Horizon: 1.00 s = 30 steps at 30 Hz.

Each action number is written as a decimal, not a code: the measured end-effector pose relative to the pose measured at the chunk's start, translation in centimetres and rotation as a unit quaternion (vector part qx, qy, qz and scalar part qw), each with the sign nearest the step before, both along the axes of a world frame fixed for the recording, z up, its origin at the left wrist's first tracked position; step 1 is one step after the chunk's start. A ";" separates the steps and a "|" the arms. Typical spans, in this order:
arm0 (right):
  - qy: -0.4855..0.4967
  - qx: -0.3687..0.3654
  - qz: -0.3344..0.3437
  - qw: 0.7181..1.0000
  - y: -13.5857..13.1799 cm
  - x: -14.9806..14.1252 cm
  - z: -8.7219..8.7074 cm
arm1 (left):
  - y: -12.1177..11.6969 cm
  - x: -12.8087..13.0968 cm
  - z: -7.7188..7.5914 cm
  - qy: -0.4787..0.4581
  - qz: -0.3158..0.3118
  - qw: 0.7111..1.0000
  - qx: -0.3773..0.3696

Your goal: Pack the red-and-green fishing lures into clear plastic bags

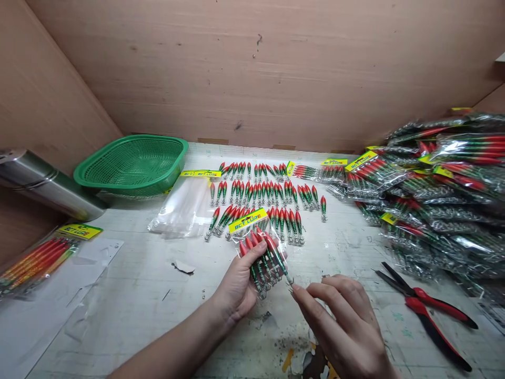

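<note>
My left hand (239, 287) grips a clear plastic bag (248, 221) with a yellow "BCT LURE" header, thumb on top. Several red-and-green squid lures lie side by side in it, hooks toward me. At the bag's right side, one lure (278, 252) slants down, and my right hand (341, 321) pinches its hooked tail between thumb and forefinger. Whether this tail is inside the plastic is hard to tell. Beyond my hands, loose lures (258, 193) lie in rows, red ends pointing away. Left of them is a stack of flat clear bags (183, 205) with yellow headers.
Filled lure packs (430, 195) are heaped at the right, with red-handled pliers (424, 305) in front. A green basket (132, 163) and a steel flask (51, 181) stand at the left. An orange lure pack (43, 258) lies on white paper (59, 321).
</note>
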State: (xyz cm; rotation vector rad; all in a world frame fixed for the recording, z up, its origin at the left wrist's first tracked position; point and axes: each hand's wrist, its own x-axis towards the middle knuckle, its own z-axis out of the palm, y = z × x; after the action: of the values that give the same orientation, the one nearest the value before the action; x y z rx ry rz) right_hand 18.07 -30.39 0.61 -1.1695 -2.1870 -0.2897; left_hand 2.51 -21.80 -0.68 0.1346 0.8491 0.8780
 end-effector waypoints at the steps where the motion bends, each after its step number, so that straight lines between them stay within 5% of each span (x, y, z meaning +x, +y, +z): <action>1: 0.006 0.003 -0.004 1.000 0.1 0.0 -0.1 | -0.1 0.0 -0.1 0.008 -0.005 1.000 0.007; 30: 0.133 -0.049 -0.053 0.988 -0.4 0.3 -2.1 | -1.1 0.4 0.0 0.016 -0.122 0.992 0.034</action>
State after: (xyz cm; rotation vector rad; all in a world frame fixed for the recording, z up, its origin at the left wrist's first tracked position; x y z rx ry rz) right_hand 18.37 -30.83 -1.49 -1.3005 -1.9292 -0.0640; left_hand 2.88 -22.88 -0.69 0.3072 0.8130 0.6769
